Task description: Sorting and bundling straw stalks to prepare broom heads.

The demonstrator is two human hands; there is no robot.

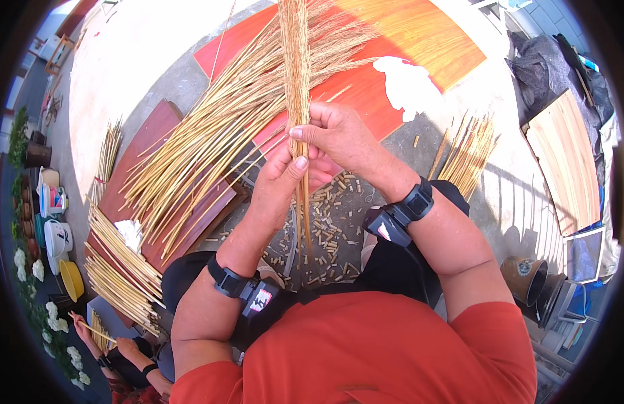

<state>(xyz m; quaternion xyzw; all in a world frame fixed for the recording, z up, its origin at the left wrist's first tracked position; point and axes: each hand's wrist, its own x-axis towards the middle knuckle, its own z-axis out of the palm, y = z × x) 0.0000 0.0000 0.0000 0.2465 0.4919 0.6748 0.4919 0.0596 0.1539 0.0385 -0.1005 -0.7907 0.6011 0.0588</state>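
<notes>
Both hands grasp one thin bundle of straw stalks (300, 81): right hand (339, 138) above, left hand (280, 182) just below. The stalks look light, stiff and brittle; better held low.

A loose heap of long pale straw stalks (211, 128) lies on flat red-brown wooden boards (386, 60), left of short cut straw bits (329, 229) on the ground.

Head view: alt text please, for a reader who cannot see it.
Both hands, left hand and right hand, grip a thin bundle of straw stalks held upright over a heap of loose stalks on red boards; cut stubs litter the ground.
</notes>
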